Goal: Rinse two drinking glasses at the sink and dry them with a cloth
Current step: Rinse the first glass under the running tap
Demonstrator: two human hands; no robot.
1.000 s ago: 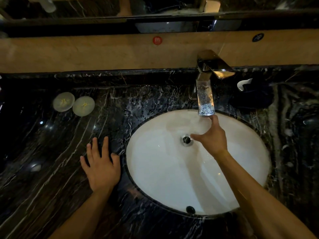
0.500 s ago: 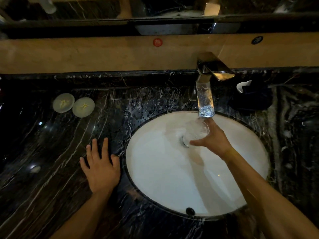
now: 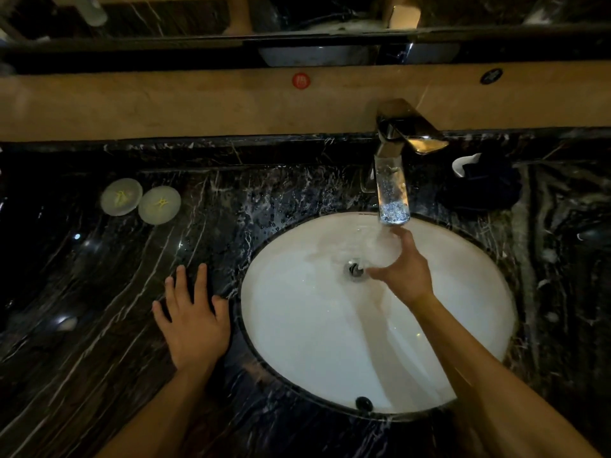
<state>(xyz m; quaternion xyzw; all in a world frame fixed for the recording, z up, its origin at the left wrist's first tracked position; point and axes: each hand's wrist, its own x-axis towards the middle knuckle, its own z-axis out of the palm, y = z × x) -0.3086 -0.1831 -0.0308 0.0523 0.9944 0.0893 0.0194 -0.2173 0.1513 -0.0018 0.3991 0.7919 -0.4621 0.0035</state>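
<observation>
My right hand (image 3: 405, 271) grips a clear drinking glass (image 3: 375, 249) over the white sink basin (image 3: 314, 325), right under the chrome tap (image 3: 393, 180). Water runs from the spout into the glass and spills toward the drain (image 3: 355, 269). The glass is faint and blurred by the water. My left hand (image 3: 193, 320) rests flat with spread fingers on the black marble counter (image 3: 99, 325), just left of the basin rim. A dark cloth (image 3: 482, 186) lies bunched on the counter to the right of the tap. I see no second glass.
Two round pale lids (image 3: 140, 201) lie side by side on the counter at the back left. Water drops speckle the marble left of the tap. A beige ledge (image 3: 198, 104) and a mirror run along the back. The right side of the counter is very dim.
Water has started filling and overflowing the glass in my right hand, which shifted slightly under the spout. My left hand has stayed flat on the counter.
</observation>
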